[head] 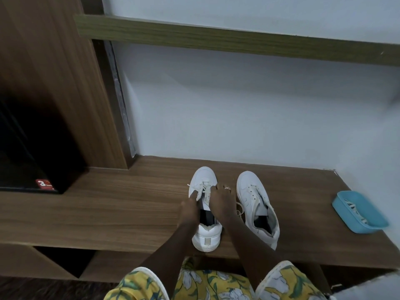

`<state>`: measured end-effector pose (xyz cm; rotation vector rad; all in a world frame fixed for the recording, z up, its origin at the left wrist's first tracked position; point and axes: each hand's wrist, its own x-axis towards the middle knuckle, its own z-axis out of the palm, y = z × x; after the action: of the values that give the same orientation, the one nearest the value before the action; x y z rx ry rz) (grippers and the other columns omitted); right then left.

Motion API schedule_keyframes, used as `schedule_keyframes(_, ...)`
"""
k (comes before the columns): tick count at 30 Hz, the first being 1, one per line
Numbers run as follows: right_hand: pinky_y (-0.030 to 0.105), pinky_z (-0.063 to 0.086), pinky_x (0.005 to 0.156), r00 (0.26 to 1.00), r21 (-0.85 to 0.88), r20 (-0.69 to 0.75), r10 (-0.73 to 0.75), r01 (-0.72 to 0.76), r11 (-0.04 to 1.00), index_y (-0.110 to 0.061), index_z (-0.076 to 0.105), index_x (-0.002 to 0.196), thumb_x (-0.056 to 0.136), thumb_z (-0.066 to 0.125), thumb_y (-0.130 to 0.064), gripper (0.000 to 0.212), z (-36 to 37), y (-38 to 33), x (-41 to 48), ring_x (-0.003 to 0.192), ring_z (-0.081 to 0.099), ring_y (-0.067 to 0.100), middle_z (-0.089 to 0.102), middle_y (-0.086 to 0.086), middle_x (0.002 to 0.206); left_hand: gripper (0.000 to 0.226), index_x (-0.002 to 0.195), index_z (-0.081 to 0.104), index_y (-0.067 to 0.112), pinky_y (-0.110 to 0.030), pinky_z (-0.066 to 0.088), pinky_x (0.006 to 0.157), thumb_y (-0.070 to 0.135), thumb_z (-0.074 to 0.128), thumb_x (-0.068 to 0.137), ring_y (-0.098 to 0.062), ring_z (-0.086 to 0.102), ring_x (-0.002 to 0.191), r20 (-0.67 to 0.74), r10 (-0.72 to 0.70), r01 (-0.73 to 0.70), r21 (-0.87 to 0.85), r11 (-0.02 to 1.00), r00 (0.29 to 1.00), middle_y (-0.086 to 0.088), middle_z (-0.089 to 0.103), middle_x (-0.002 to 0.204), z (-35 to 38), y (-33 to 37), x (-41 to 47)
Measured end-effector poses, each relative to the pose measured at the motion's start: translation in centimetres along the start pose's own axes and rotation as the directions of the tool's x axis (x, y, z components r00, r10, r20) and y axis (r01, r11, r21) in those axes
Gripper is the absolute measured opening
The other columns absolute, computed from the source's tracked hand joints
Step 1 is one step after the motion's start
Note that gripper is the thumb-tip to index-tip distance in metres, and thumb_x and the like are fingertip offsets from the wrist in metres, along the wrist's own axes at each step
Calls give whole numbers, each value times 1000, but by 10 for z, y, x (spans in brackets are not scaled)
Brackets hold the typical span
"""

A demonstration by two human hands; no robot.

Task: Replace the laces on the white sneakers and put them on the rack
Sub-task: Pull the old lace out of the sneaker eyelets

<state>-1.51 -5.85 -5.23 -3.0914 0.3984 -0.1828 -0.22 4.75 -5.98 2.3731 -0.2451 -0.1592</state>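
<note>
Two white sneakers stand side by side on a low wooden bench (108,213), toes toward the wall. On the left sneaker (203,178) the cream lace (206,191) is partly loosened. My left hand (190,207) pinches the lace at the shoe's left side. My right hand (219,198), with a ring on one finger, rests on the tongue and grips the lace from the right. The right sneaker (252,191) leans slightly outward, its loose lace trailing between the shoes.
A blue plastic tray (344,215) with white laces in it sits at the bench's right end. A wooden cabinet (54,83) with a dark opening rises on the left. A wooden shelf (216,40) runs along the white wall above. Open cubbies lie under the bench.
</note>
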Motion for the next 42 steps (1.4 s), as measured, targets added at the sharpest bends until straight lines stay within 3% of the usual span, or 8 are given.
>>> schedule_keyframes(6,34,44,91,996,25,2,90,-90,996,-7,60,109,91,42,-14,26,-3,0,-4,106,57,26,60,10,113,44,138,45,24,-23,39,67,8,34,99,-25,62,93,21,-14,14,19,1000,1000,-14,64,110,4,-4,2)
schedule_keyframes(10,32,51,73,977,51,-76,198,-195,980,-4,66,92,80,61,-13,16,-10,1,-7,85,65,26,65,11,93,46,140,42,23,-26,42,78,7,29,99,-27,59,106,39,-55,56,-11,998,998,-15,59,121,6,-6,4)
schedule_keyframes(15,31,44,89,953,152,-7,304,-299,942,-5,56,116,95,35,-11,30,-9,13,-10,109,55,25,55,10,120,51,144,35,27,-27,44,78,4,27,99,-28,59,106,35,-52,50,51,997,998,-16,58,123,8,-8,6)
schedule_keyframes(26,31,47,90,834,207,147,531,-551,808,-7,58,119,96,40,-15,30,-7,17,-20,114,54,23,54,8,122,52,146,32,25,-25,45,72,1,29,99,-23,62,100,38,-34,28,143,989,999,-13,61,118,9,-9,7)
schedule_keyframes(31,31,46,86,963,270,42,268,-269,924,-5,57,117,100,38,-29,35,-10,6,-23,106,59,25,59,10,118,55,150,18,21,-25,43,74,6,33,99,-24,61,103,33,-14,9,151,988,999,-15,57,122,7,-3,2)
schedule_keyframes(35,28,50,53,998,174,-59,27,-16,985,-6,67,84,86,58,-45,40,-9,-5,-29,66,68,26,68,10,77,56,150,20,27,-22,46,74,11,37,100,-21,63,98,54,-13,14,-24,1000,998,-14,61,119,3,-2,0)
schedule_keyframes(38,32,51,69,1000,227,-12,8,-5,974,-3,64,101,92,48,-45,46,-14,-6,-32,89,66,29,67,14,95,58,148,26,28,-20,47,75,6,43,97,-20,63,98,72,20,-19,-10,1000,997,-12,62,120,4,-4,1)
schedule_keyframes(42,34,50,81,993,219,108,40,-63,974,-2,58,111,94,46,-26,32,-20,-7,-27,102,63,29,64,15,109,64,146,29,34,-36,50,93,7,50,91,-27,60,108,125,-9,12,-18,1000,992,-14,59,124,5,-5,4)
